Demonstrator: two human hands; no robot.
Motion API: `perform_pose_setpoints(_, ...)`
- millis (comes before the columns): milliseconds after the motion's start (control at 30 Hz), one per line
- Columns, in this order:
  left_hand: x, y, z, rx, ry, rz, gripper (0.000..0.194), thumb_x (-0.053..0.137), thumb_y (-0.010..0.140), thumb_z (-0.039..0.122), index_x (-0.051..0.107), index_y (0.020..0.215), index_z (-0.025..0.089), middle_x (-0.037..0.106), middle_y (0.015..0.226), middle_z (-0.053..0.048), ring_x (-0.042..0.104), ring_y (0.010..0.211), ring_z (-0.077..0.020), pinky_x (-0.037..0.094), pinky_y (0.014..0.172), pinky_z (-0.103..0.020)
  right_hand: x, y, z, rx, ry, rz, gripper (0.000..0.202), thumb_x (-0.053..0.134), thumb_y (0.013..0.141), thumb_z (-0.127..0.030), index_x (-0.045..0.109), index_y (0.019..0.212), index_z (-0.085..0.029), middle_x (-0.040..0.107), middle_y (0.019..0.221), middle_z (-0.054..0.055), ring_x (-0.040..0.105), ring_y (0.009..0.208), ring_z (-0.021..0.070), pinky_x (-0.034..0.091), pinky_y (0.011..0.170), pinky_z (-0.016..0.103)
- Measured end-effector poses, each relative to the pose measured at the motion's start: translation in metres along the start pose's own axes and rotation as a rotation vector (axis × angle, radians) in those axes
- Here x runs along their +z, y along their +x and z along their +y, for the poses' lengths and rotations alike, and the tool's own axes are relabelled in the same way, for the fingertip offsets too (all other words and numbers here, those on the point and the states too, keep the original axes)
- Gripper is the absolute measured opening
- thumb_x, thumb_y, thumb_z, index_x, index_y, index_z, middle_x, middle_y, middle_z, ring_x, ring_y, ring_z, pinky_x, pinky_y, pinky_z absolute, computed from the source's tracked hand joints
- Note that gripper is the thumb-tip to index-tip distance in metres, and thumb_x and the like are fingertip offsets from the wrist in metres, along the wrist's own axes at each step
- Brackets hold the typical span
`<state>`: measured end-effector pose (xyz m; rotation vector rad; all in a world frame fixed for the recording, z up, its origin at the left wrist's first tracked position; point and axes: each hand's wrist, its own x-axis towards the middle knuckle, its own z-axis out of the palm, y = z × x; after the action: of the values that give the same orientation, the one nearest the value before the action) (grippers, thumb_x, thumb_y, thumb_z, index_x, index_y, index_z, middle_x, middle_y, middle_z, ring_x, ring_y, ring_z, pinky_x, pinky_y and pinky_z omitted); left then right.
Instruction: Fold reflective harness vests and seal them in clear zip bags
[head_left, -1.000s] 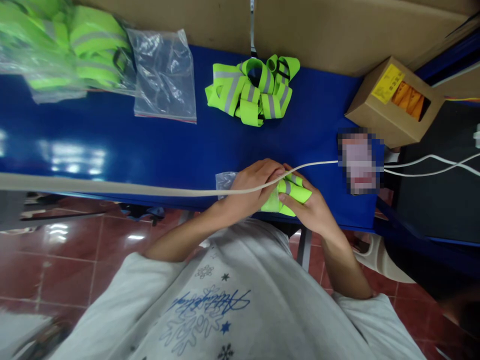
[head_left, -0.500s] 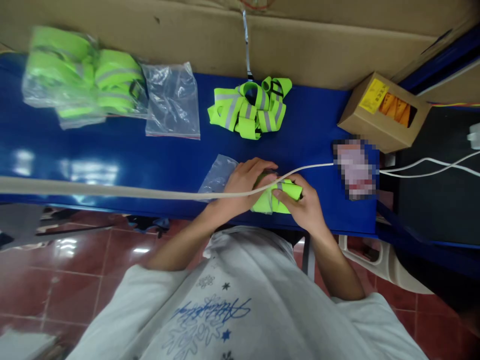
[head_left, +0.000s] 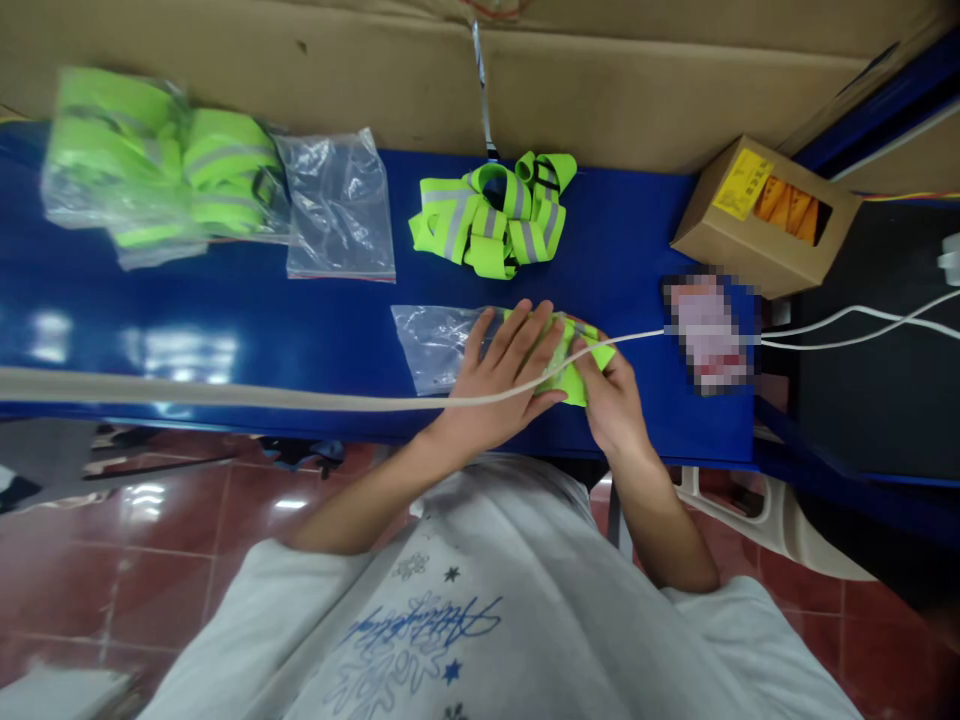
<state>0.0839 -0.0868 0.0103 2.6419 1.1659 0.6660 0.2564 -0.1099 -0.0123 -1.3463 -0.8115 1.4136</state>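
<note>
A folded yellow-green reflective strap [head_left: 574,382] lies on the blue table near its front edge, partly inside a clear plastic bag [head_left: 431,345] that stretches out to the left. My left hand [head_left: 499,375] rests over the bag and the strap's left part, palm down, with its fingers spread. At the strap's right end, my right hand [head_left: 611,395] grips it, thumb on top. Behind my hands lies a loose tangle of yellow-green strap [head_left: 487,215] with grey stripes.
Bagged straps [head_left: 112,150] and a flat plastic bag [head_left: 337,205] are at the back left. To the right are a cardboard box [head_left: 765,215] and a blurred-out object [head_left: 709,335]. A pale cable [head_left: 360,402] crosses in front of my left hand.
My left hand has flattened and spread its fingers over the bag. The strap has moved slightly up the table, and the bag lies flatter to the left. My right hand still grips the strap.
</note>
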Motion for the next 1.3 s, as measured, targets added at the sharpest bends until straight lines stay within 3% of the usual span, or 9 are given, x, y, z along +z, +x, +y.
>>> perform_pose_setpoints(133, 0.007, -0.008, -0.017, 0.038, -0.032, -0.063, 0.081, 0.043, 0.105, 0.066, 0.034, 0.166, 0.014, 0.043, 0.165, -0.023, 0.037, 0.158, -0.0413, 0.02, 0.13, -0.063, -0.006, -0.006, 0.005, 0.185, 0.078, -0.165, 0.06, 0.072, 0.089, -0.059, 0.062, 0.142, -0.035, 0.065, 0.15, 0.002, 0.062, 0.139, 0.026, 0.056, 0.112, 0.045)
perform_pose_setpoints(267, -0.005, -0.011, -0.032, 0.19, -0.083, -0.188, 0.111, 0.058, 0.088, 0.082, 0.025, 0.169, 0.013, 0.04, 0.166, -0.026, 0.036, 0.157, -0.0442, 0.023, 0.13, -0.065, -0.018, -0.011, -0.005, 0.207, 0.073, -0.32, 0.058, 0.08, 0.086, -0.044, 0.064, 0.139, -0.03, 0.072, 0.137, 0.003, 0.071, 0.122, 0.0227, 0.058, 0.107, 0.039)
perform_pose_setpoints(400, -0.02, -0.011, -0.04, 0.195, -0.065, -0.3, 0.118, 0.083, 0.083, 0.058, 0.016, 0.171, 0.015, 0.029, 0.172, -0.024, 0.03, 0.161, -0.0413, 0.027, 0.132, -0.061, -0.018, -0.01, -0.006, 0.222, 0.07, -0.294, 0.05, 0.079, 0.085, -0.046, 0.064, 0.129, -0.026, 0.077, 0.119, 0.005, 0.074, 0.103, 0.021, 0.062, 0.092, 0.036)
perform_pose_setpoints(500, -0.023, -0.009, -0.042, 0.203, 0.005, -0.327, 0.108, 0.081, 0.088, 0.052, 0.02, 0.171, 0.017, 0.034, 0.171, -0.022, 0.036, 0.159, -0.0392, 0.029, 0.132, -0.057, -0.011, -0.009, -0.002, 0.227, 0.07, -0.278, 0.045, 0.077, 0.085, -0.048, 0.065, 0.122, -0.026, 0.077, 0.116, 0.005, 0.073, 0.104, 0.0217, 0.062, 0.091, 0.036)
perform_pose_setpoints(667, -0.012, 0.0, -0.027, 0.214, 0.102, -0.269, 0.101, 0.077, 0.088, 0.061, 0.035, 0.166, 0.012, 0.047, 0.162, -0.024, 0.045, 0.151, -0.044, 0.033, 0.126, -0.063, 0.004, -0.008, -0.008, 0.203, 0.085, -0.268, 0.052, 0.07, 0.086, -0.051, 0.062, 0.133, -0.028, 0.073, 0.129, 0.005, 0.069, 0.121, 0.0249, 0.058, 0.103, 0.042)
perform_pose_setpoints(833, -0.001, 0.004, -0.017, 0.184, 0.137, -0.18, 0.096, 0.073, 0.092, 0.061, 0.037, 0.164, 0.01, 0.052, 0.158, -0.025, 0.05, 0.146, -0.0443, 0.034, 0.124, -0.064, 0.011, -0.008, -0.013, 0.209, 0.15, -0.295, 0.058, 0.063, 0.09, -0.054, 0.059, 0.142, -0.029, 0.073, 0.128, 0.006, 0.067, 0.125, 0.0266, 0.058, 0.103, 0.045)
perform_pose_setpoints(1000, 0.002, -0.004, -0.021, 0.163, 0.129, -0.116, 0.098, 0.07, 0.09, 0.069, 0.039, 0.163, 0.012, 0.055, 0.155, -0.024, 0.052, 0.144, -0.0432, 0.033, 0.125, -0.061, 0.006, -0.015, -0.011, 0.032, -0.067, -0.184, 0.041, 0.066, 0.093, -0.052, 0.073, 0.125, -0.028, 0.072, 0.134, 0.005, 0.064, 0.129, 0.0246, 0.052, 0.113, 0.043)
perform_pose_setpoints(1100, 0.004, -0.007, -0.017, 0.151, 0.139, -0.099, 0.095, 0.069, 0.092, 0.068, 0.039, 0.164, 0.012, 0.057, 0.153, -0.024, 0.053, 0.142, -0.0425, 0.031, 0.125, -0.061, 0.004, -0.017, -0.01, -0.036, -0.155, -0.146, 0.033, 0.071, 0.092, -0.05, 0.078, 0.114, -0.026, 0.075, 0.128, 0.004, 0.069, 0.118, 0.0231, 0.053, 0.111, 0.042)
perform_pose_setpoints(1300, 0.009, -0.004, -0.008, 0.129, 0.209, -0.034, 0.082, 0.064, 0.098, 0.062, 0.044, 0.159, 0.01, 0.061, 0.149, -0.023, 0.057, 0.138, -0.0393, 0.03, 0.125, -0.059, 0.012, -0.011, -0.009, 0.115, 0.137, -0.162, 0.042, 0.078, 0.085, -0.047, 0.073, 0.121, -0.027, 0.077, 0.123, 0.003, 0.069, 0.122, 0.0237, 0.053, 0.111, 0.042)
